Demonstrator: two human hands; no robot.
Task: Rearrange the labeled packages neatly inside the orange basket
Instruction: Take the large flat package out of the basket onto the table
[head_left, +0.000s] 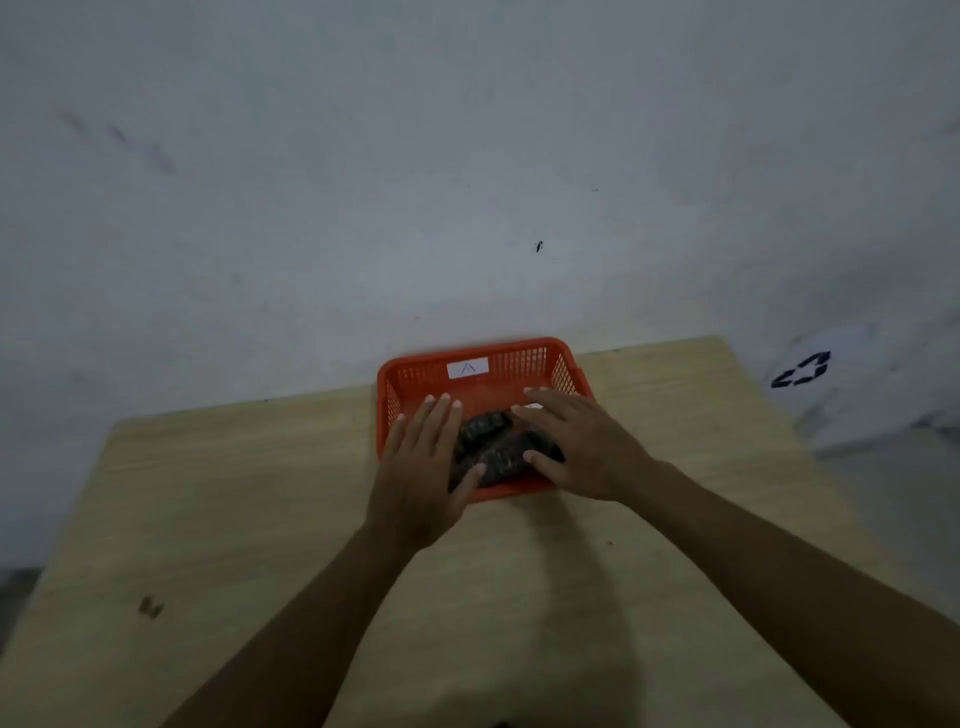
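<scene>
Centrally, wooden table — orange basket — grey wall.

Single view only, a wide-angle camera worn on the person's head; no second view is supplied, so no overlap can be reported. It looks forward and steeply down from above the near edge of a wooden table, facing a grey wall that fills the upper half of the frame. Both forearms enter from the bottom edge, close to the lens. The orange basket sits just below frame centre at arm's reach. Straight edges bow outward toward the corners. The picture is dim and slightly soft.
</scene>
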